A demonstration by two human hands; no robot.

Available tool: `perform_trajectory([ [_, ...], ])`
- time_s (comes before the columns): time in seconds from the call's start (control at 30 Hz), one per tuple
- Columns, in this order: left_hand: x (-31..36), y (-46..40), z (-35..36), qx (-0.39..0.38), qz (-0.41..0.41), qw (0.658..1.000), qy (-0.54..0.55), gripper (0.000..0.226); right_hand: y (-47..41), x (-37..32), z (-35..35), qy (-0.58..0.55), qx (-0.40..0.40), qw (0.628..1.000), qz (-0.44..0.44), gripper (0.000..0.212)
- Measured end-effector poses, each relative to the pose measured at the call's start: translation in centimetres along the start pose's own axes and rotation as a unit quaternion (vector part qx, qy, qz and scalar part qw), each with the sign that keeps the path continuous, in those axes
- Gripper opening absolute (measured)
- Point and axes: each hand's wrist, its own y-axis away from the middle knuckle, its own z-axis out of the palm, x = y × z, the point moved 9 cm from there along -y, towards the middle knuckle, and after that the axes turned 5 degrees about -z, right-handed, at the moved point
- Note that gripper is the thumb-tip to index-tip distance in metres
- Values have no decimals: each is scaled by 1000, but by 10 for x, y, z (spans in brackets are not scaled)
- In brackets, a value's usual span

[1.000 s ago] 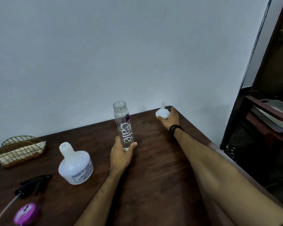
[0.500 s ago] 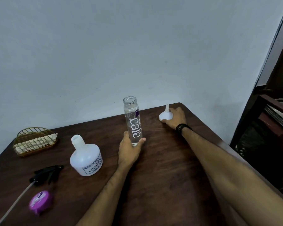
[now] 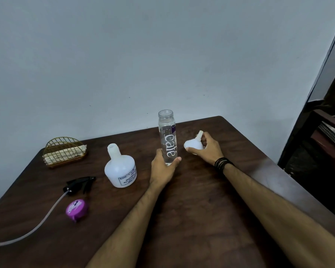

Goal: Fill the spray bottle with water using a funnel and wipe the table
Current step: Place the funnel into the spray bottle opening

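A clear water bottle point(image 3: 167, 136) with no cap stands upright mid-table, and my left hand point(image 3: 162, 167) grips its base. My right hand point(image 3: 207, 149) holds a small white funnel point(image 3: 194, 143), spout up, just right of the water bottle and lifted slightly off the table. The squat white spray bottle point(image 3: 120, 170) stands open-necked to the left. Its black spray head point(image 3: 79, 185) with a long dip tube lies on the dark wooden table point(image 3: 201, 209) further left.
A purple cap point(image 3: 76, 208) lies near the spray head. A gold wire holder with napkins point(image 3: 63, 152) sits at the back left by the wall. The table's right edge drops off beside dark furniture point(image 3: 325, 140).
My right hand has picked the funnel up from the far corner and brought it toward the water bottle. The view has shifted left. My left hand stays on the bottle.
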Motion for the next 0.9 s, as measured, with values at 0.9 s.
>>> perform_trajectory([
  [0.9, 24, 97, -107, 27, 176, 978, -107, 103, 127, -102, 84, -431, -213, 875, 58, 59],
])
